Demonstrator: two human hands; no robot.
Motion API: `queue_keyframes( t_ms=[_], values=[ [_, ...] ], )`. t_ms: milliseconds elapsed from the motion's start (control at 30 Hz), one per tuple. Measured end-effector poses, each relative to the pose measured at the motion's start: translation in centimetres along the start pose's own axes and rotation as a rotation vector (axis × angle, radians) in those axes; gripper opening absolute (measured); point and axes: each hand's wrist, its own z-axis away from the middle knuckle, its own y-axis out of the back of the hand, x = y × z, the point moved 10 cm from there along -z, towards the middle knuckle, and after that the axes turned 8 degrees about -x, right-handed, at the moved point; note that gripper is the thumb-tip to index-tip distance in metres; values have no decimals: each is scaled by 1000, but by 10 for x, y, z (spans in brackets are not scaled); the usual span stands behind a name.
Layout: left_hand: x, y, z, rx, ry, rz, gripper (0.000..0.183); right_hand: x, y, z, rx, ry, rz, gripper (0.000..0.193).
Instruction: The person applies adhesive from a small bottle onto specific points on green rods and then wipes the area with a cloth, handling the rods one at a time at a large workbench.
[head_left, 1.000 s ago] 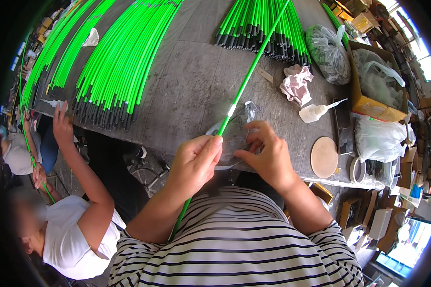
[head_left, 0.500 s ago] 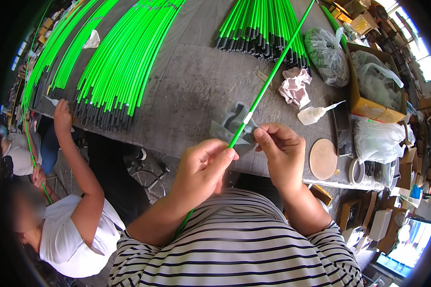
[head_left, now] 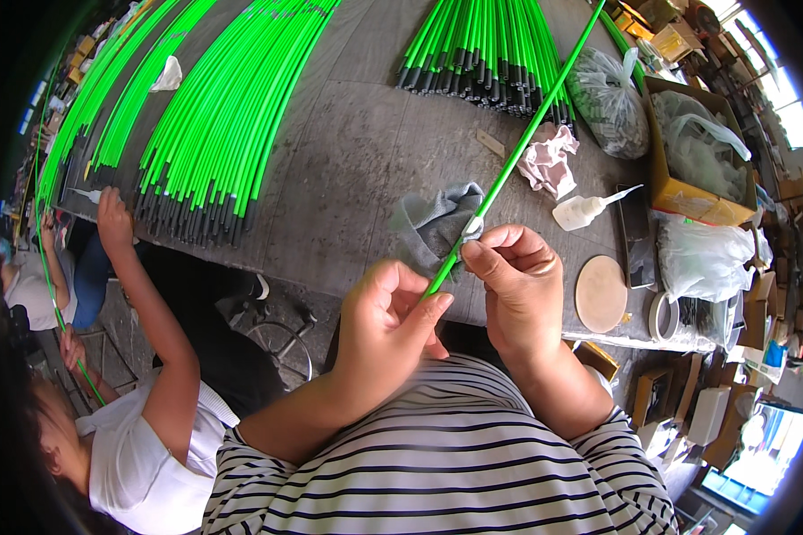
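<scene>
A long, thin green rod (head_left: 537, 119) slants up to the far right in front of me. My left hand (head_left: 379, 325) is closed around its lower part between thumb and fingers. Just above that grip, a small white label or tape band (head_left: 475, 225) wraps the rod, its edge standing off on the right side. The thumb and forefinger of my right hand (head_left: 522, 285) are pinched together at this white piece, partly covering it. Behind the rod, a crumpled grey cloth (head_left: 433, 223) lies on the table.
Green rods with black ends lie in a fan (head_left: 232, 134) at left and a bundle (head_left: 482, 62) at the far side. To the right are a pink cloth (head_left: 549, 160), a white squeeze bottle (head_left: 582, 210), a round disc (head_left: 601, 294) and a carton (head_left: 705, 209). A co-worker (head_left: 165, 437) sits at left.
My right fingertips have come in to the white piece on the rod, which now sticks out at its edge. The rod's upper part has shifted slightly right. The co-worker's head has moved.
</scene>
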Motion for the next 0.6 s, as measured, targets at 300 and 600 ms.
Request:
queue_keyframes(
  t_ms=[300, 600],
  values=[
    [-3, -6, -1, -135, 79, 151, 11, 4, -2, 0, -32, -41, -176, 11],
    [-18, -12, -2, -266, 211, 350, 13, 6, -2, -1, -27, -81, -211, 10]
  ],
)
